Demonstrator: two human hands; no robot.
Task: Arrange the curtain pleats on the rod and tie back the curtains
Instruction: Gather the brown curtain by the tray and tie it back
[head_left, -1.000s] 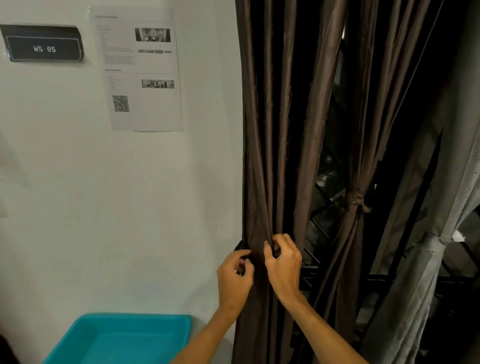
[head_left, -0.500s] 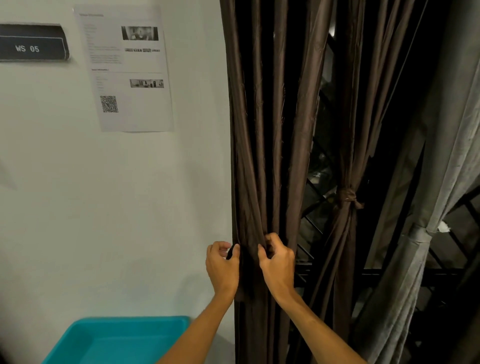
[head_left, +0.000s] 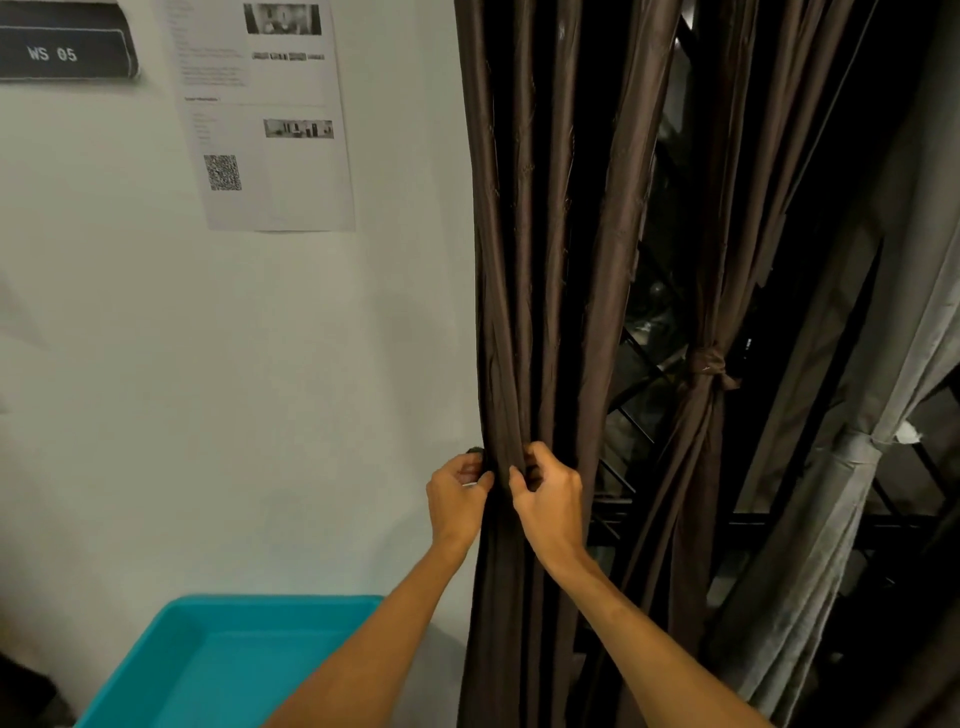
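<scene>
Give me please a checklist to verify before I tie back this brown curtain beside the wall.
1. Grip on both sides: ok; left hand and right hand pinch the near brown curtain at one height.
2. All folds gathered: not ok; the rightmost fold seems to hang outside the grip.
3. Tie-back ready: cannot tell; only a small dark thing shows by the left hand.
4. Neighbouring brown curtain tied: ok; a knot binds it.
5. Pleats at the rod: cannot tell; rod out of view.
</scene>
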